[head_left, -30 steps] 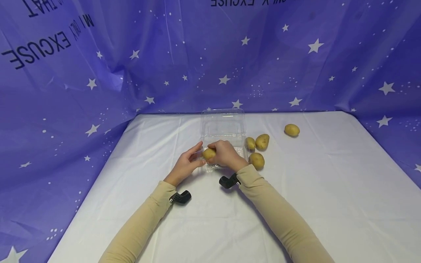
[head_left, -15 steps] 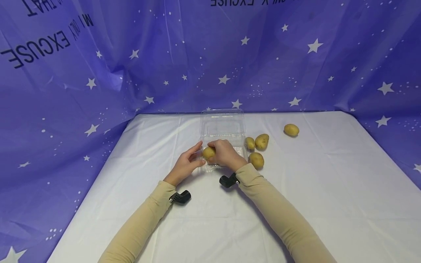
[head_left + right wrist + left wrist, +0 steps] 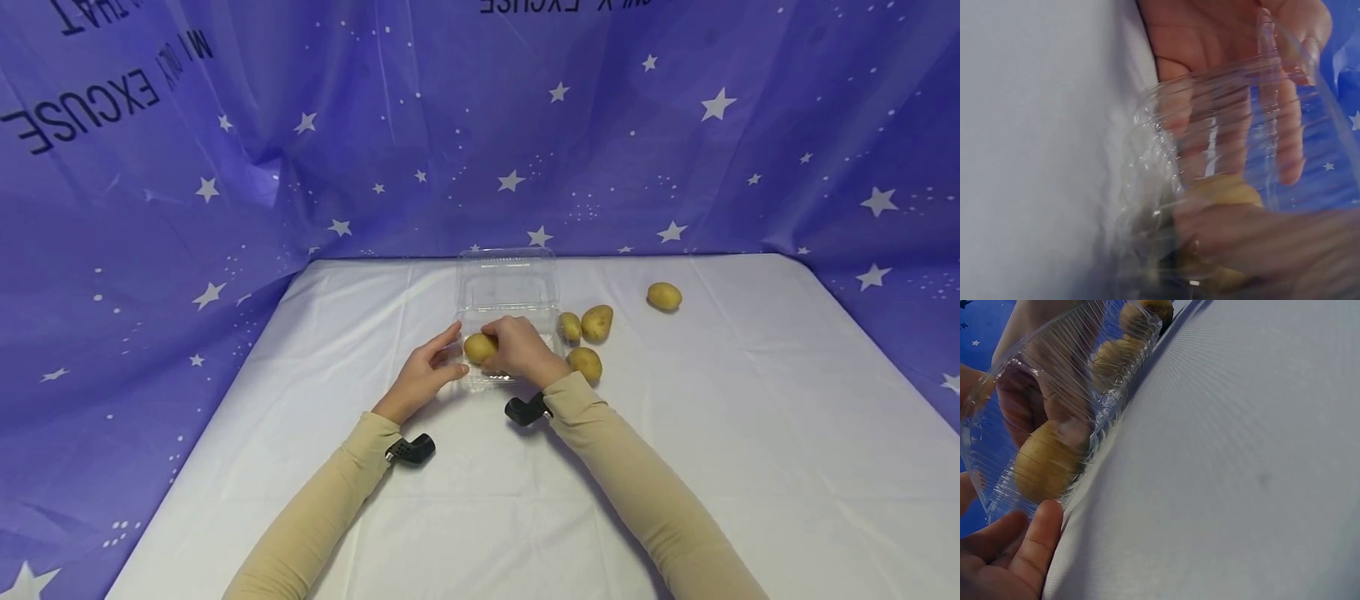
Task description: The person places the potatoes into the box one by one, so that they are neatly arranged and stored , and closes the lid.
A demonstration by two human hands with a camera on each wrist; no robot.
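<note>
In the head view, my right hand (image 3: 519,346) reaches into a clear plastic clamshell container (image 3: 508,308) and grips a yellow potato (image 3: 477,348) near its left end. Through the ribbed wall in the left wrist view, the potato (image 3: 1044,462) shows low in the container with right fingers against it. My left hand (image 3: 422,377) lies along the container's left side, its fingers fairly straight and spread at the wall. The right wrist view shows those left fingers (image 3: 1229,134) behind the clear plastic. The container's lid stands open toward the back.
Three potatoes lie close to the container's right side: a small one (image 3: 570,327), a bigger one (image 3: 597,323) and one nearer the front (image 3: 586,366). Another potato (image 3: 664,297) sits farther right at the back. A white cloth (image 3: 465,517) covers the table; a blue starry curtain (image 3: 450,125) hangs behind.
My right hand has shifted slightly to the right inside the container, and the potato has moved a little with it, showing more of its surface. The left hand stays in place.
</note>
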